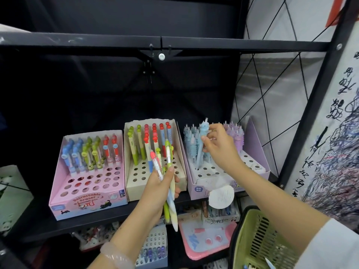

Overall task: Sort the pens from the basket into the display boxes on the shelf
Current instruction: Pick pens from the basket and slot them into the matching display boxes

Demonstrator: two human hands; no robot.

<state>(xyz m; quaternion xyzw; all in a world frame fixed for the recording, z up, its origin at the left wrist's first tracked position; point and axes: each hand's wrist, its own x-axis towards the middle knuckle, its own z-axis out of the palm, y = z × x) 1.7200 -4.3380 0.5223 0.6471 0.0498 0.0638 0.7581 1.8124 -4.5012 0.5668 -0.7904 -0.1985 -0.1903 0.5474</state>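
Three display boxes stand on the black shelf: a pink box (64,195) at left, a beige box (136,188) in the middle, a lilac box (254,136) at right. My left hand (157,189) grips a bunch of pens (171,202) in front of the beige box. My right hand (219,148) pinches a light blue pen (202,146), its tip down at a hole in the lilac box among other blue pens. The green basket (258,241) hangs at lower right, with a few pens showing inside.
A black upper shelf rail (174,43) runs overhead. A wire grid panel (272,98) and a black upright post (314,101) stand to the right. Below the shelf lie more pen boxes and a pink board (204,241). A round white tag (221,197) hangs off the lilac box.
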